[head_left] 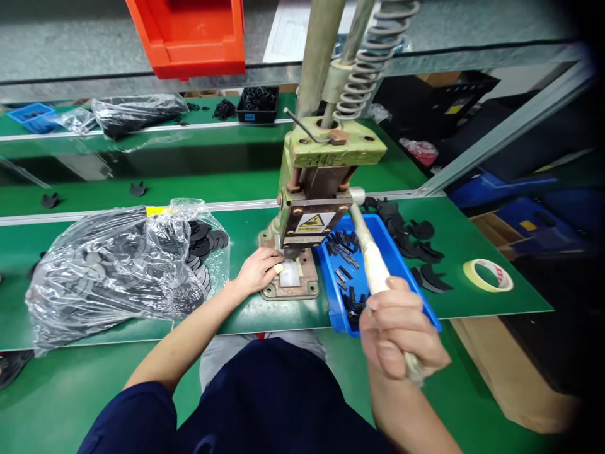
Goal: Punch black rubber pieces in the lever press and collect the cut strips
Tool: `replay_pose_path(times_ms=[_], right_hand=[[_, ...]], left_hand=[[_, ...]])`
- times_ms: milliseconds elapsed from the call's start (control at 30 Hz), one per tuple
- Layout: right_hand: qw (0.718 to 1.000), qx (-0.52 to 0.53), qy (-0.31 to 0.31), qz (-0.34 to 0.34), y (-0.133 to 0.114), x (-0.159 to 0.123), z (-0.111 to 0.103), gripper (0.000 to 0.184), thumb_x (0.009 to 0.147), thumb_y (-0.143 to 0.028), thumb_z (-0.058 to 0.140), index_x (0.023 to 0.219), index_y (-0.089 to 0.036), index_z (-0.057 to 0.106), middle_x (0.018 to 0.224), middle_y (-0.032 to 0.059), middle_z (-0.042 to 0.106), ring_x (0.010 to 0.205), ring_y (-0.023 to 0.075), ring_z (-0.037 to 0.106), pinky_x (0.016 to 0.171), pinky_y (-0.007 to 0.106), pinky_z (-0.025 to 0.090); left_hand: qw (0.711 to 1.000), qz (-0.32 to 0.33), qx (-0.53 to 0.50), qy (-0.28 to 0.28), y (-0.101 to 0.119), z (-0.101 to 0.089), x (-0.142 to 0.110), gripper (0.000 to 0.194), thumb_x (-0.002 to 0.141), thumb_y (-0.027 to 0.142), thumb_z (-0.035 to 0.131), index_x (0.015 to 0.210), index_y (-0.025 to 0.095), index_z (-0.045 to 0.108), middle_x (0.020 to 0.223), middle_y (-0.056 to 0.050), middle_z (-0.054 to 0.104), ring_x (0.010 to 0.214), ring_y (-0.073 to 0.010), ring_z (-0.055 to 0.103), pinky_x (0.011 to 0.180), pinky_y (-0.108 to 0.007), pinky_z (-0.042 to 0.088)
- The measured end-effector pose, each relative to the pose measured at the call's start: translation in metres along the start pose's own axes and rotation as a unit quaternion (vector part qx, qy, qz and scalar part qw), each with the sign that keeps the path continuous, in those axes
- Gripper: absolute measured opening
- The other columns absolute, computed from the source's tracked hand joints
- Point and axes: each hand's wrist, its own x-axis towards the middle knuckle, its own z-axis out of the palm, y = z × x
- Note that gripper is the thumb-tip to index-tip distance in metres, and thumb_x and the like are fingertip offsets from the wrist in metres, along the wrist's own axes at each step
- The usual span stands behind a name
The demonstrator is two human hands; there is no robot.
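Observation:
My right hand (401, 328) is wrapped round the press lever (371, 252), whose handle is covered in pale wrapping. The lever slants up to the green hand press (333, 154). At the foot of the press, my left hand (259, 270) rests beside the base plate (307, 277), fingers drawn together under the press head. Something yellow covers a fingertip of that hand. What those fingers pinch is hidden. A pale block (290, 274) sits on the base just right of them. Small black parts lie in a blue tray (333, 312) right of the press, partly behind the lever.
A clear plastic bag (94, 277) of dark curved pieces lies on the left. More black curved pieces (401, 230) and a tape roll (488, 275) are on the right. An orange bin (198, 60) hangs overhead. Behind runs a green belt (198, 183) with loose pieces.

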Motion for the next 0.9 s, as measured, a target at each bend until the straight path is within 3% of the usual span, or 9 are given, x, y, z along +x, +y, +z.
replay_pose_path(times_ms=[100,267,333,433,500,633,733,900], right_hand=[[0.999,-0.016,0.039,0.003,0.007,-0.026,0.002,0.028,0.075,-0.024,0.058,0.054,-0.020,0.039,0.057,-0.0069,0.054,0.061,0.0142,0.056,0.078,0.045,0.048],[0.999,-0.009,0.053,0.009,0.007,-0.026,0.002,0.030,0.075,-0.024,0.059,0.053,-0.020,0.038,0.056,-0.0065,0.053,0.062,0.0140,0.056,0.081,0.045,0.050],[0.999,-0.006,0.052,0.013,0.006,-0.026,0.001,0.031,0.075,-0.024,0.060,0.053,-0.021,0.038,0.057,-0.0062,0.054,0.063,0.0144,0.057,0.082,0.045,0.051],[0.998,0.001,0.054,0.020,0.007,-0.028,0.002,0.032,0.076,-0.024,0.059,0.053,-0.022,0.037,0.059,-0.0053,0.054,0.063,0.0150,0.056,0.083,0.046,0.051],[0.998,0.006,0.065,0.019,0.008,-0.030,0.005,0.032,0.077,-0.023,0.057,0.053,-0.023,0.035,0.059,-0.0051,0.053,0.061,0.0150,0.053,0.084,0.046,0.050],[0.997,0.011,0.078,0.018,0.008,-0.032,0.005,0.032,0.077,-0.024,0.057,0.055,-0.024,0.034,0.059,-0.0051,0.051,0.060,0.0163,0.052,0.084,0.048,0.050],[0.999,0.002,0.035,0.036,0.006,-0.033,-0.005,0.027,0.075,-0.024,0.058,0.056,-0.025,0.039,0.062,-0.0048,0.054,0.063,0.0183,0.055,0.086,0.052,0.050],[0.998,-0.003,-0.025,0.053,0.003,-0.036,-0.016,0.020,0.075,-0.024,0.060,0.060,-0.026,0.047,0.065,-0.0037,0.057,0.069,0.0200,0.057,0.088,0.056,0.049]], left_hand=[[1.000,0.006,-0.003,0.006,0.001,0.002,0.001,0.028,0.100,0.030,0.049,0.111,0.014,0.070,0.111,-0.012,0.070,0.105,-0.0215,0.064,0.093,-0.038,0.053],[1.000,-0.008,-0.013,-0.011,0.002,-0.008,-0.003,0.028,0.098,0.030,0.051,0.116,0.016,0.068,0.118,-0.012,0.068,0.112,-0.0218,0.062,0.098,-0.039,0.052],[0.998,-0.059,-0.005,0.007,-0.001,-0.022,-0.013,0.029,0.098,0.029,0.052,0.120,0.017,0.067,0.121,-0.012,0.067,0.115,-0.0220,0.061,0.101,-0.039,0.051],[0.977,-0.200,0.035,0.061,-0.005,-0.046,-0.041,0.028,0.095,0.024,0.052,0.116,0.016,0.067,0.112,-0.011,0.069,0.104,-0.0217,0.064,0.094,-0.039,0.053],[0.964,-0.254,0.064,0.045,-0.003,-0.055,-0.062,0.026,0.093,0.022,0.053,0.112,0.015,0.069,0.105,-0.011,0.070,0.097,-0.0222,0.065,0.089,-0.039,0.055],[0.968,-0.218,0.113,-0.055,0.020,-0.046,-0.086,0.034,0.092,0.023,0.055,0.123,0.016,0.066,0.123,-0.014,0.066,0.112,-0.0264,0.061,0.098,-0.044,0.052],[0.966,-0.185,0.152,-0.101,0.042,-0.029,-0.093,0.041,0.094,0.029,0.056,0.132,0.013,0.060,0.139,-0.018,0.057,0.125,-0.0322,0.054,0.103,-0.051,0.048],[0.972,-0.147,0.155,-0.100,0.074,-0.021,-0.123,0.052,0.092,0.045,0.059,0.132,0.012,0.059,0.138,-0.021,0.057,0.128,-0.0374,0.052,0.103,-0.054,0.047]])
